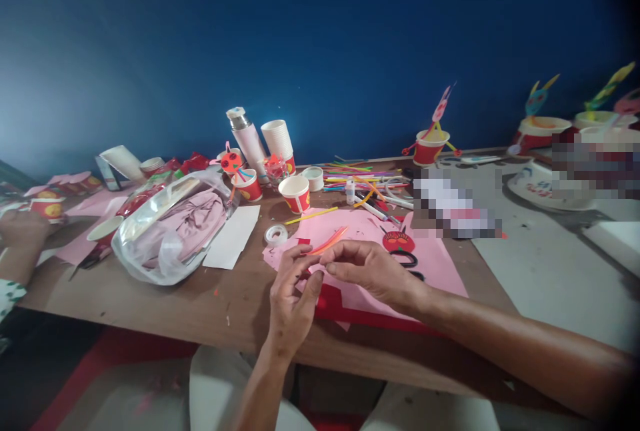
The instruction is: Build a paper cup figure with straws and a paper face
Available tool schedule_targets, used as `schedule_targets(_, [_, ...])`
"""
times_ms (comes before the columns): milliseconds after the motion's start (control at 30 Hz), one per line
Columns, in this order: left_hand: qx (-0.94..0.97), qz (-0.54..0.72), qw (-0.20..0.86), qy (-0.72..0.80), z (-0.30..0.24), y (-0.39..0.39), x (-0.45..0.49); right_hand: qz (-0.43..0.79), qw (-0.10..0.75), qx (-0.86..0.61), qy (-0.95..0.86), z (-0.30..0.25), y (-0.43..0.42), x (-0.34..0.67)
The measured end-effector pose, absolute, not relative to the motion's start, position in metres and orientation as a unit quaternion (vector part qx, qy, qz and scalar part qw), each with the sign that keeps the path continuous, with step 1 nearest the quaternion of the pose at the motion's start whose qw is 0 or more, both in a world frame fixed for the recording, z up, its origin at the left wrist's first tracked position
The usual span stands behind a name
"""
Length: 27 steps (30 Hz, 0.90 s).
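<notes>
- Cluttered brown table [150, 297] stands against a blue wall [320, 31].
- Fingers curled, left hand [290, 301] and right hand [367, 267] pinch orange straws [330, 241] over pink paper [440, 264].

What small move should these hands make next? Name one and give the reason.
Probably slide the right hand up the orange and pink straws to close their splayed far tips: it and the left hand pinch only the near ends, above the pink paper. A tape roll lies close by.

Head-worn camera — looks forward and down, close over the table [150, 304].
</notes>
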<state>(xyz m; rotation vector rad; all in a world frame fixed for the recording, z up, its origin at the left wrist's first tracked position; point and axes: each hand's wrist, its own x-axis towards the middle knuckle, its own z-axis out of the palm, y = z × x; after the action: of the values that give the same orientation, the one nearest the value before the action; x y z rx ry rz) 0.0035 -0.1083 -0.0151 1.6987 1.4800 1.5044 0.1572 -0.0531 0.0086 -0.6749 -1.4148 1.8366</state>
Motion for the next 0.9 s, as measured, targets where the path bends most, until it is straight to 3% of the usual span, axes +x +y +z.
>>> schedule_targets(267, [0.638, 0.482, 0.237, 0.552, -0.014, -0.110, 0.005, 0.706, 0.373, -0.276, -0.535, 0.010, -0.049, 0.158])
schedule_targets(533, [0.558, 0.459, 0.438, 0.535, -0.017, -0.112, 0.003, 0.724, 0.394, -0.282, -0.491, 0.017, -0.044, 0.162])
schedule_targets(667, [0.507, 0.471, 0.487, 0.533, -0.014, -0.115, 0.005, 0.702, 0.403, -0.290, -0.510, 0.018, -0.038, 0.165])
schedule_targets(800, [0.493, 0.457, 0.494, 0.551, -0.007, -0.115, 0.008, 0.647, 0.394, -0.317, -0.570, 0.017, -0.033, 0.168])
schedule_targets(900, [0.438, 0.436, 0.583, 0.527, -0.006, -0.112, 0.005, 0.568, 0.390, -0.330, -0.645, 0.019, -0.033, 0.171])
